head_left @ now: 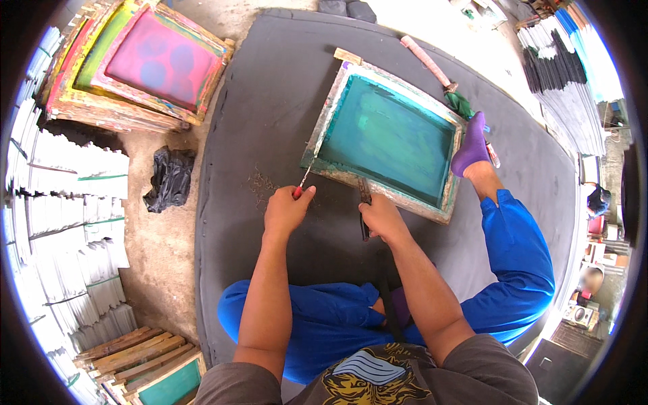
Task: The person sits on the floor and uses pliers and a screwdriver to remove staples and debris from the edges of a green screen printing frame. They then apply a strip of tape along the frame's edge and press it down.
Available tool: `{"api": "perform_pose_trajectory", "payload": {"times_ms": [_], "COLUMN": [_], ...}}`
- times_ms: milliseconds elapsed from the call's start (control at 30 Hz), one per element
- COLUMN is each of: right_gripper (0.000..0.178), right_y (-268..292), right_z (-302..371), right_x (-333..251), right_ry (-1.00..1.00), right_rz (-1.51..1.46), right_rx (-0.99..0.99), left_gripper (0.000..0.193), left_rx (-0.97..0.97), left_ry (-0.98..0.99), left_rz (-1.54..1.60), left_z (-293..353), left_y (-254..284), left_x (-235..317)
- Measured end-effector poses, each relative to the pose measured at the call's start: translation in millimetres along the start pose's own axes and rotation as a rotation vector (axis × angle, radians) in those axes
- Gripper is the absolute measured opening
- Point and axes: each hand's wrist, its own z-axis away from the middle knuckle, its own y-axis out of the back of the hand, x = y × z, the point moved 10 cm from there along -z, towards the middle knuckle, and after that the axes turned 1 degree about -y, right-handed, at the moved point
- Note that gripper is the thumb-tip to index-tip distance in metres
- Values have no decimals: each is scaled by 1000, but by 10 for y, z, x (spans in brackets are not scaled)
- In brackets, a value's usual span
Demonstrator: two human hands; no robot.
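A silk-screen frame [387, 138] with teal-green mesh and worn wooden sides lies tilted on the dark grey mat. My left hand [287, 210] is closed around a screwdriver [298, 192] with a red handle, its thin metal shaft reaching to the frame's near left corner. In my right hand [383, 217] is a narrow dark tool [365, 226]. The tool's far end meets the near wooden edge; its kind is not clear. Thin brown scraps [262, 185] lie scattered left of my left hand.
My purple-socked foot [472, 145] rests against the frame's right side. Beyond it lie a pink-wrapped handle [425, 59] and green cloth [460, 104]. Stacked screen frames [162, 61] stand far left, above a black plastic bag [169, 179]. More frames [145, 361] lean at lower left.
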Motion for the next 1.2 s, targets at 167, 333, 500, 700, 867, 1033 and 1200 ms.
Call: {"api": "perform_pose_trajectory", "payload": {"times_ms": [167,333,500,700,867,1033,1200], "right_gripper": [36,38,38,37,37,38,27], "right_y": [78,84,119,-3,-23,-21,-192], "right_z": [81,111,117,144,257,151,42], "right_x": [-132,-137,-264,-277,-422,-269,-13], "right_ry": [0,-40,0,-4,-63,-13,35], "right_rz": [33,-1,130,159,183,183,-238], "right_rx": [15,29,71,196,154,182,81], "left_gripper": [54,54,54,54,54,53,50], "left_rx": [-5,-9,-22,-22,-40,-46,-53], "left_ry": [-6,-16,-30,-41,-50,-49,-29], "left_rz": [-53,-49,-29,-28,-12,-32,-24], "left_z": [-12,-5,9,36,54,52,37], "left_y": [-41,-50,-60,-66,-80,-114,-132], "left_x": [6,20,48,83,61,98,48]}}
